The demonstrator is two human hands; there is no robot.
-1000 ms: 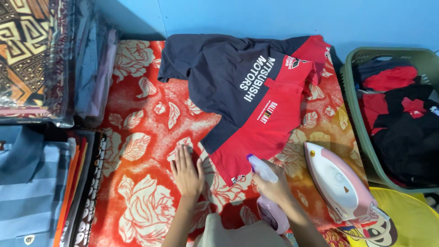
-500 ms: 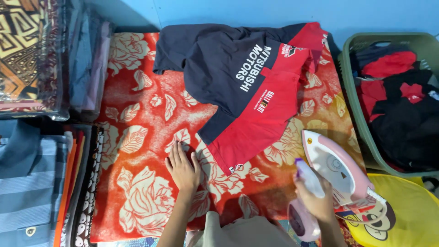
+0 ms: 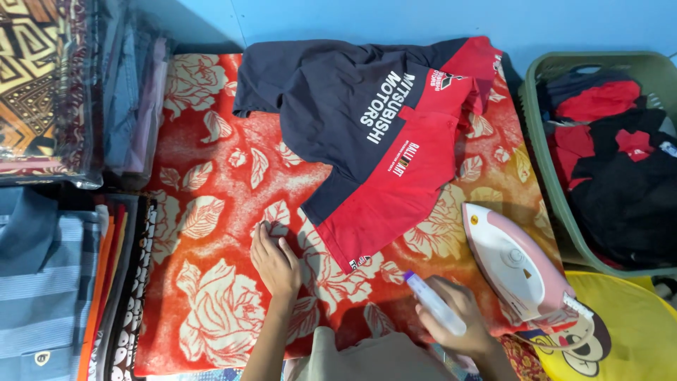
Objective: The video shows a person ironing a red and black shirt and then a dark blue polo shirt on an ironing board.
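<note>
Right hand (image 3: 455, 317) with one spray bottle (image 3: 435, 303) shifted left, away from the one pink iron (image 3: 518, 264) at lower right, fingers wrapped round the bottle. Left hand (image 3: 275, 261) spread flat on the red floral blanket (image 3: 211, 212). One navy-and-red shirt (image 3: 374, 141) lies upper centre; one green basket (image 3: 543, 162) at right.

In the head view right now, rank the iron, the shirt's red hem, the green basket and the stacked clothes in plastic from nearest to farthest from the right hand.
From the right hand:
1. Iron, just to its right.
2. Red hem, up and left, mid-blanket.
3. Green basket, along the right edge.
4. Stacked clothes in plastic, far top left.
</note>
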